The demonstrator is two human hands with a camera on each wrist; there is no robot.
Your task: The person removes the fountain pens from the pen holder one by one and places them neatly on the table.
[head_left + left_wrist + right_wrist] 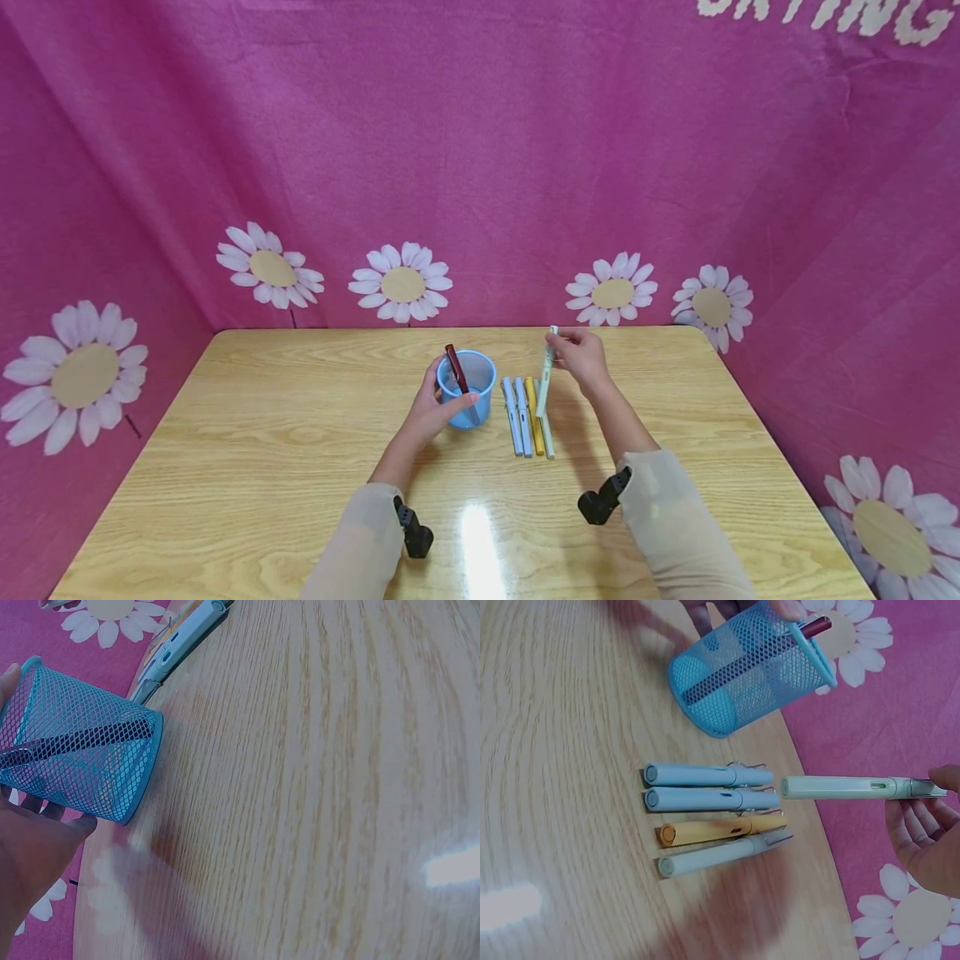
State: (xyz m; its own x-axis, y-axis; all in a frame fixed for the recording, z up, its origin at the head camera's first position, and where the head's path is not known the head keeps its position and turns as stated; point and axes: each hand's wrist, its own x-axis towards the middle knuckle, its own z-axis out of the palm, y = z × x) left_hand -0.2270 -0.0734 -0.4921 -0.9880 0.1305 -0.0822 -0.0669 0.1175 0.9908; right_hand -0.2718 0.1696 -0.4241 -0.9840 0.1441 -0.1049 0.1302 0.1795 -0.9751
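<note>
My left hand (pixel 432 411) grips a light blue mesh pen cup (pixel 486 406) by its side, fingers behind and thumb in front. A dark red pen (pixel 453 364) leans inside, its end sticking out over the rim. To the right, my right hand (pixel 585 358) pinches a pale green pen (pixel 840 787) near its clip end. That pen hangs above a row of pens on the table. The row has two light blue pens (pixel 690 775), a yellow pen (pixel 705 830) and another pale green pen (pixel 705 857), lying side by side.
Everything stands on a wood-grain table (pixel 300 467), with a bright light reflection near its front. A pink curtain (pixel 480 167) with white daisies encloses the back and sides. Small black cameras (pixel 414 533) sit on both sleeves.
</note>
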